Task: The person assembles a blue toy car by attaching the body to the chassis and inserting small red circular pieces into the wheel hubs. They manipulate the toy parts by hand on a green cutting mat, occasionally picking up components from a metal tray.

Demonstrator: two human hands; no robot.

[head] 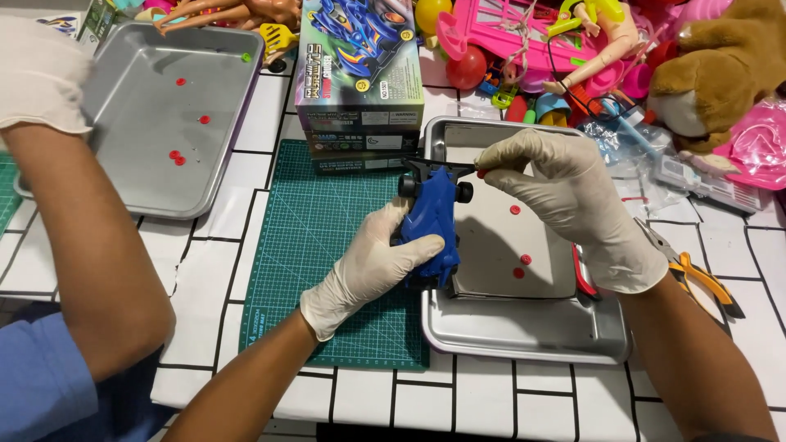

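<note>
My left hand, in a white glove, grips a blue toy race car by its body, just over the left rim of a metal tray. My right hand, also gloved, pinches a small red piece at the car's black rear wing near one black wheel. Three small red round pieces lie loose in the tray under my hands. The car's underside is hidden.
A green cutting mat lies left of the tray, with a toy car box behind it. A second metal tray at far left holds red pieces, and another person's gloved arm reaches over it. Orange-handled pliers lie right; toys pile at the back.
</note>
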